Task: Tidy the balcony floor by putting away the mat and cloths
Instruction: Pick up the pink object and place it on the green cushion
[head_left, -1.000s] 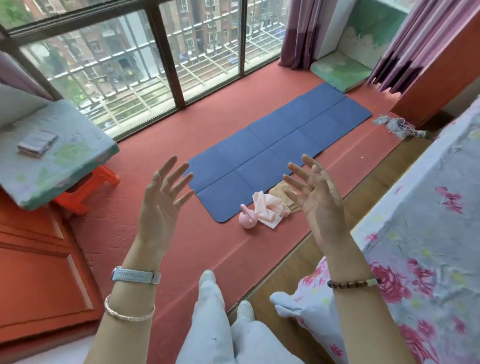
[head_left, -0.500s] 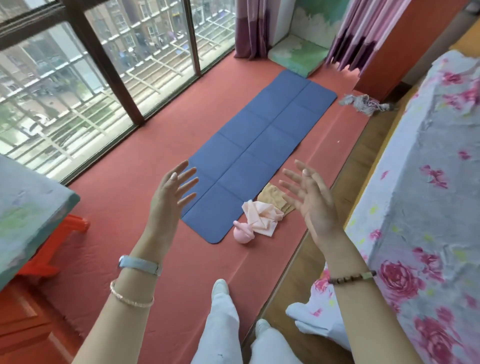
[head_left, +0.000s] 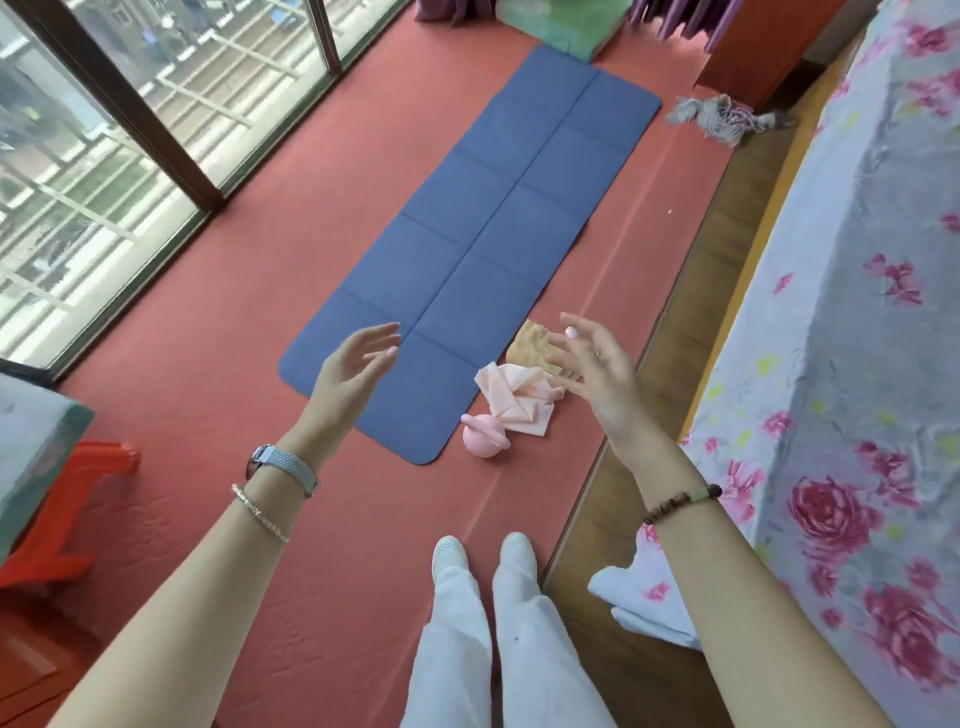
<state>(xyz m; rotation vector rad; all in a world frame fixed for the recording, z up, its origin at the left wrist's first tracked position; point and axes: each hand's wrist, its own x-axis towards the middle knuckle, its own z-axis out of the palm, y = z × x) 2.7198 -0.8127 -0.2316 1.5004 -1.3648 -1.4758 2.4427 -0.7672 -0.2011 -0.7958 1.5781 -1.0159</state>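
currently both grips released: left grip (head_left: 353, 366) over blue mat (head_left: 493, 234) near end, right grip (head_left: 592, 364) over tan cloth (head_left: 530, 344).

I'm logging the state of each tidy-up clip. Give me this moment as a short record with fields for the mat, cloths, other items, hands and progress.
mat: blue mat lying unfolded and flat on the red floor
cloths: pink cloth crumpled by the mat's near right edge; tan cloth just beyond it, partly behind the right hand; grey fringed cloth near the mat's far right corner
other: pink rounded object next to the pink cloth
left hand: fingers straight, empty, over the mat
right hand: fingers spread, empty, over the cloths
progress: nothing picked up yet
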